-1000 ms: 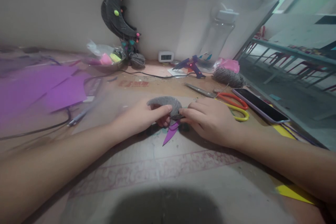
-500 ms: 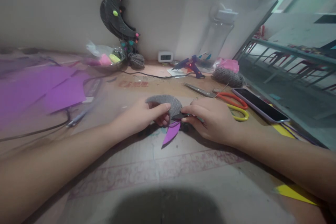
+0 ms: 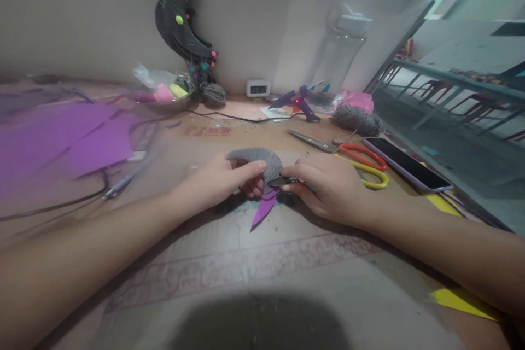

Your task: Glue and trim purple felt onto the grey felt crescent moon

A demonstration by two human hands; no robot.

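Over the middle of the table, my left hand (image 3: 219, 178) pinches a crescent shape (image 3: 256, 155) wrapped in grey yarn. Its lower tip is bare purple (image 3: 264, 210) and points down toward me, with a few loose-looking turns of yarn where the wrap ends. My right hand (image 3: 326, 183) closes its thumb and fingers on a small dark pointed piece (image 3: 279, 181), which lies against the lower right of the crescent. Most of that piece is hidden in my fingers, and I cannot make out its kind.
Scissors (image 3: 361, 156) with orange and yellow handles and a phone (image 3: 406, 164) lie right. Behind are grey yarn (image 3: 356, 120), a glue gun (image 3: 301, 103) with a lit red light, a small clock (image 3: 258, 88) and a bottle (image 3: 342, 54). Purple sheets (image 3: 98, 142) spread left; a decorated dark crescent (image 3: 176, 27) stands behind.
Both hands and the crescent have shifted very slightly left. The hold of each hand looks the same.
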